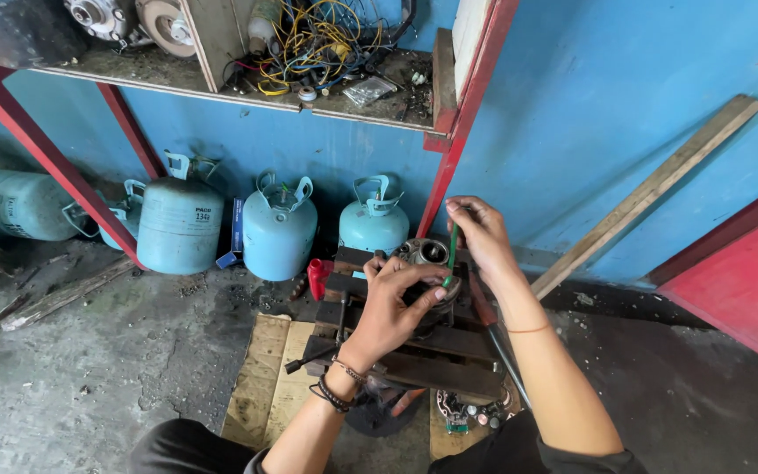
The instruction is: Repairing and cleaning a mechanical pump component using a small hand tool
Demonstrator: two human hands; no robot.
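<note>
Now I see my left hand point(394, 303) clamped over the heavy, rigid metal compressor part point(427, 254) at twelve o'clock, my right hand point(475, 230) pinching a thin green rod point(452, 250) best held high.

metal part point(427, 253) on bench vise point(414, 338) | gas cylinders point(278, 228) behind-left | shelf point(247, 92) above

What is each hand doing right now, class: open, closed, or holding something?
Left hand: fingers closed over the round metal part on the dark block.
Right hand: fingers closed on a thin green tool, held upright over that part.
</note>
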